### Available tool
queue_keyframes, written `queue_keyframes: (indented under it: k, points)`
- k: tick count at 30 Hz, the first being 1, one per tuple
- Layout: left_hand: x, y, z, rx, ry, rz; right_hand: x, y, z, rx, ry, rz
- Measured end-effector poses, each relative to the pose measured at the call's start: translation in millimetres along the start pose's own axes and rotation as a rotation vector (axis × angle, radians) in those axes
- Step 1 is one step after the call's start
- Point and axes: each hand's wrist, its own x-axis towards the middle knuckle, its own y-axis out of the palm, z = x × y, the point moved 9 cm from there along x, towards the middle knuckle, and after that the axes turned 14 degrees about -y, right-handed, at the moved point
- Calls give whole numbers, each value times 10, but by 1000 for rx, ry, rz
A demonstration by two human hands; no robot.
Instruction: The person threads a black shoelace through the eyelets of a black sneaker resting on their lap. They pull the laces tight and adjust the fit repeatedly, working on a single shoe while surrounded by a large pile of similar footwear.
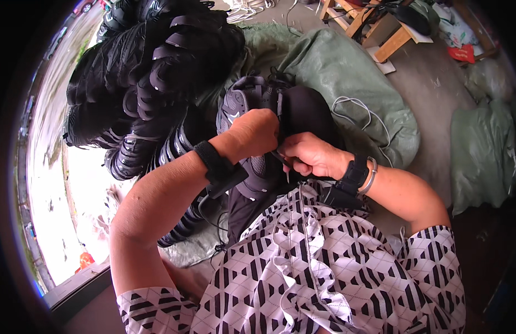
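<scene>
A dark grey and black sneaker [234, 104] rests on my lap, its middle hidden under my left hand. My left hand [255, 132] is closed in a fist over the shoe; what its fingers hold does not show. Just to its right, my right hand [313, 155] is closed, thumb and fingers pressed together around a thin dark piece [283, 160]. A narrow pale tip sticks out below those fingers. Whether the piece is a lace or a tool I cannot tell. Both wrists carry black straps.
A large heap of black shoes [141, 72] lies to the left. Green woven sacking [347, 72] spreads beyond my knees, with a white cord [369, 114] looped on it. Far right stand a wooden stool [389, 42] and another green sack [480, 156].
</scene>
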Motion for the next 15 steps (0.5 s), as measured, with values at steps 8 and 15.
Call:
queue_keyframes:
  k: [8, 15]
  points:
    - [-74, 55, -89, 246, -35, -195, 9, -43, 165, -454, -277, -85]
    - [-172, 10, -20, 151, -84, -228, 71, -40, -171, 245, 52, -110]
